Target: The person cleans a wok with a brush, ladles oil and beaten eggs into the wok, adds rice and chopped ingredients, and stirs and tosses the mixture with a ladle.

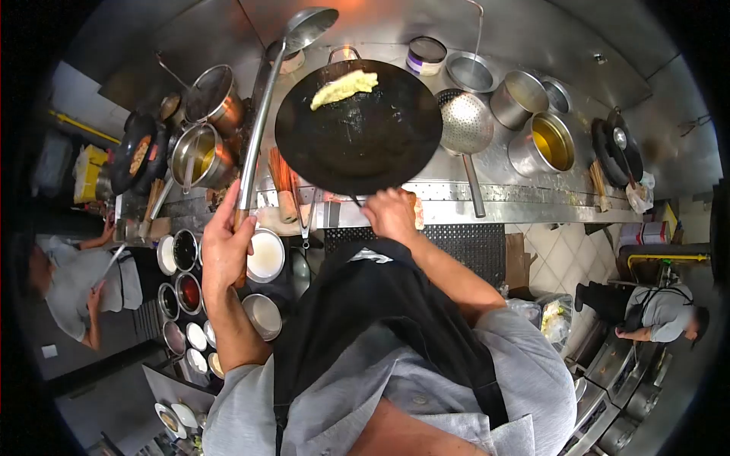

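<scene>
Wrapped round the handle of a long metal ladle [262,125] is my left hand [227,242]; the ladle's bowl is raised at the top, left of the wok. My right hand [391,216] is closed at the near edge of a large black wok [365,144], on its handle, which the fingers mostly hide. A folded pale-yellow piece of food [344,89] lies in the far part of the wok. Beside the wok on the right rests a perforated skimmer [466,125]. Bamboo sticks [281,182] and metal tongs [307,220] lie at the wok's near left.
Pots with yellow liquid [553,143] stand at the right, and another pot [199,156] at the left. Sauce containers [189,293] and a bowl of white contents [265,255] are below left. A person [84,285] is at far left, another person [658,313] at far right.
</scene>
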Motion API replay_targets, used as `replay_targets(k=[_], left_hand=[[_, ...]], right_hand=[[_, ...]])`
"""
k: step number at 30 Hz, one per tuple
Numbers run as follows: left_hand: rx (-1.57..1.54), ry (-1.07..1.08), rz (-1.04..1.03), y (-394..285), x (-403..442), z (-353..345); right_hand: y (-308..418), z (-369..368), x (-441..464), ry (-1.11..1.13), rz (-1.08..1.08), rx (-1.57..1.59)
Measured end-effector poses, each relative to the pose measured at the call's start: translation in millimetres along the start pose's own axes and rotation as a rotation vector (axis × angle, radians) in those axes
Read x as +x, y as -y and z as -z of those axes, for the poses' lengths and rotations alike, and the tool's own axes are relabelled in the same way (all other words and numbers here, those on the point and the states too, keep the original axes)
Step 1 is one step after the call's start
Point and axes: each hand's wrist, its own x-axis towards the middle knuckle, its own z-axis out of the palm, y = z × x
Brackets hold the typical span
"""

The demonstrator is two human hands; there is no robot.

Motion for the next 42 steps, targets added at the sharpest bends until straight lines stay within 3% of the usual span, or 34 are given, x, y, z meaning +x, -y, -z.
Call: replay_targets(k=[4,8,15,18,19,21,22,23,24,26,27,28,30,32,33,34,36,37,39,42], left_hand=[[0.003,-0.023,0.011,2.4,-3.8,0.8],[-0.028,-0.031,-0.002,10.5,-7.3,-6.4],[-0.037,0.008,-0.018,18.3,-6.6,-14.4],[-0.021,0.033,-0.036,16.4,-0.4,-23.9],[-0.022,0.051,-0.036,14.4,3.1,-28.1],[-0.065,0.053,-0.045,15.3,10.3,-36.5],[-0.085,0.077,-0.053,17.1,15.8,-42.7],[-0.013,0.103,-0.116,26.6,24.3,-42.8],[0.013,0.125,-0.108,26.2,29.9,-49.8],[-0.078,0.191,-0.189,31.6,46.5,-75.7],[-0.102,0.218,-0.196,33.8,52.8,-91.4],[-0.101,0.306,-0.198,33.3,58.5,-102.5],[-0.174,0.411,-0.231,44.4,85.1,-128.8],[-0.137,0.46,-0.241,42.0,101.4,-155.2],[-0.125,0.477,-0.25,29.7,94.0,-172.5],[-0.118,0.484,-0.259,19.8,84.7,-182.6],[-0.163,0.575,-0.269,19.6,108.5,-206.9],[-0.19,0.59,-0.294,6.4,99.9,-221.4],[-0.249,0.64,-0.343,-11.6,94.0,-248.3],[-0.321,0.728,-0.287,-33.4,77.0,-263.1]], right_hand=[[5.5,35.4,72.7,-0.182,-0.048,0.118],[9.7,34.8,89.8,-0.114,-0.1,0.077],[-37.5,-48.1,105.8,-0.058,-0.227,0.112],[-61.5,-78.3,115.2,-0.072,-0.184,0.104],[-59.9,-78.1,117.7,0.011,-0.259,0.107],[-66.8,-87.3,120.1,0.08,-0.144,0.004],[-65.1,-97.7,108.9,-0.188,-0.029,0.034],[-48.0,-69.5,92.5,-0.301,-0.032,0.173],[-35.4,-48.5,70.7,-0.304,-0.039,0.252],[-28.2,-22.0,1.1,-0.078,-0.308,0.415],[-15.2,31.7,-35.7,0.063,-0.437,0.361],[-41.8,4.8,-84.7,0.002,-0.463,0.537],[-47.3,21.4,-192.4,-0.144,-0.881,0.411],[-20.3,9.6,-308.1,-0.46,-1.326,0.368],[19.1,12.6,-348.9,-0.754,-1.642,0.809],[58.2,-1.2,-385.8,-1.165,-1.745,0.925],[143.2,-10.9,-422.5,-1.915,-1.746,0.833],[161.5,-52.2,-465.5,-2.266,-1.651,0.722],[209.6,-49.6,-494.8,-2.702,-1.635,0.488],[264.3,-68.3,-503.8,-2.857,-1.615,0.456]])
